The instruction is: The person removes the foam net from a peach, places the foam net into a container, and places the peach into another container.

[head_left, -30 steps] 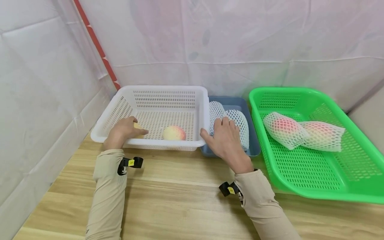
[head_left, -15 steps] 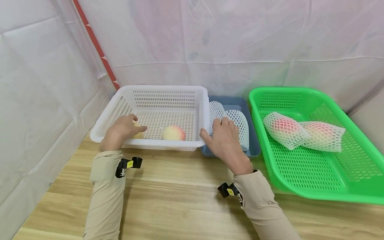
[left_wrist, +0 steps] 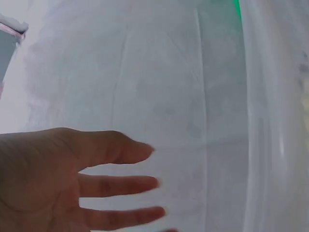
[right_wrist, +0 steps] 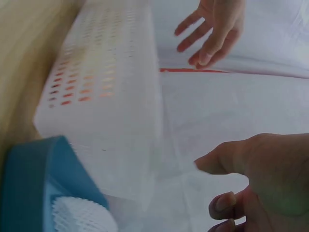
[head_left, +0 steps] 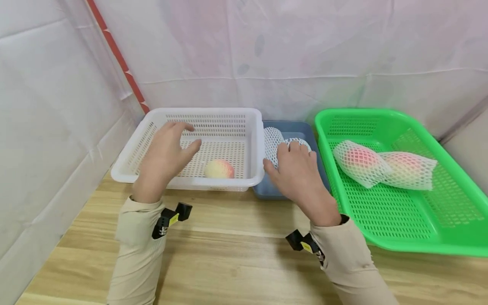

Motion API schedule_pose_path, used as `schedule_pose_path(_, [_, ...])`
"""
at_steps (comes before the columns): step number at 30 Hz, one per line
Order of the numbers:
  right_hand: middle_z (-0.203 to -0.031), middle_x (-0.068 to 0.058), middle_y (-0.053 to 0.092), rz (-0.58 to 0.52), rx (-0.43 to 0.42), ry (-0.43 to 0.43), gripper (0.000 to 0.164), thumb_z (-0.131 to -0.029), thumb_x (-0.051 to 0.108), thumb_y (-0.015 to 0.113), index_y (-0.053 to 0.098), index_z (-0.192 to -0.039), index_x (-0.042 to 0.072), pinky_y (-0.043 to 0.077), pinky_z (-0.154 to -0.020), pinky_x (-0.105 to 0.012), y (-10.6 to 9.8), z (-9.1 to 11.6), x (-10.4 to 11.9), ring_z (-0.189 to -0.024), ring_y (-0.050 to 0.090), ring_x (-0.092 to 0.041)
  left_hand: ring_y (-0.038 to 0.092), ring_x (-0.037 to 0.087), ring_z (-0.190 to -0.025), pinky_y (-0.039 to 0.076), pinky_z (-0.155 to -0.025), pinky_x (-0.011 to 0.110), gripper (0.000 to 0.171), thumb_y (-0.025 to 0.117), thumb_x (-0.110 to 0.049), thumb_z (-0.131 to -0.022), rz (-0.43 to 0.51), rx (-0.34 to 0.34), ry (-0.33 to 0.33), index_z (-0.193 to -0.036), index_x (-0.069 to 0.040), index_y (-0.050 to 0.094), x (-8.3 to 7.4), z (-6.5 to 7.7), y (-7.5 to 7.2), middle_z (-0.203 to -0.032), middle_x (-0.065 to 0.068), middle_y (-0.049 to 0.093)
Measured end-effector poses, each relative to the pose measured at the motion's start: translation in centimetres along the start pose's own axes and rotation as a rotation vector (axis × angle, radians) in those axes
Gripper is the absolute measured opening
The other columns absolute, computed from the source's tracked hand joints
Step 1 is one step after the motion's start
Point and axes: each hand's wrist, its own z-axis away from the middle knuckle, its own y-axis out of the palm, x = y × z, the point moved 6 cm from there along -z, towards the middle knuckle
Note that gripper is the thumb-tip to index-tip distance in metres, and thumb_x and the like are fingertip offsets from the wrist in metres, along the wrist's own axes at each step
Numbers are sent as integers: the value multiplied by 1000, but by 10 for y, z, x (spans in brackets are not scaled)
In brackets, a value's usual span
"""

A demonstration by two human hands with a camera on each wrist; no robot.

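Left hand [head_left: 162,159], grip released, above white basket [head_left: 206,111]; peach [head_left: 219,169] at its 3 o'clock. Right hand [head_left: 301,176], grip released, over blue tray [head_left: 269,190]; foam nets [head_left: 273,142] toward 11 o'clock.

Head view from above, facing forward-down, close wrist views, head and right sharing white basket [head_left: 213,182]

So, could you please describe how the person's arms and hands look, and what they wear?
The left hand and right hand wear no gloves. The long, beige, creased fabric left sleeve matches the right sleeve. The black, boxy left wrist device and similar right wrist device each bear a yellow label, too small to read.
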Motion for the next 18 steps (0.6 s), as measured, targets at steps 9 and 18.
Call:
schedule_pose_path(9, [-95, -20, 51, 27, 170, 2, 35, -94, 33, 55, 50, -95, -1, 42, -67, -46, -36, 10, -22, -82, 49, -36, 61, 17, -78, 53, -70, 28, 16, 53, -12, -98, 207, 45, 347, -99, -2, 66, -82, 19, 50, -89, 7, 65])
schedule_pose_path(18, [-95, -18, 59, 41, 466, 101, 46, -97, 38, 50, 48, -112, -5, 44, -64, -41, -54, 5, -79, -81, 54, -30, 55, 9, -69, 47, -58, 19, 33, 41, -29, -104, 69, 194, 534, -88, -11, 63, -146, 51, 125, -75, -3, 56])
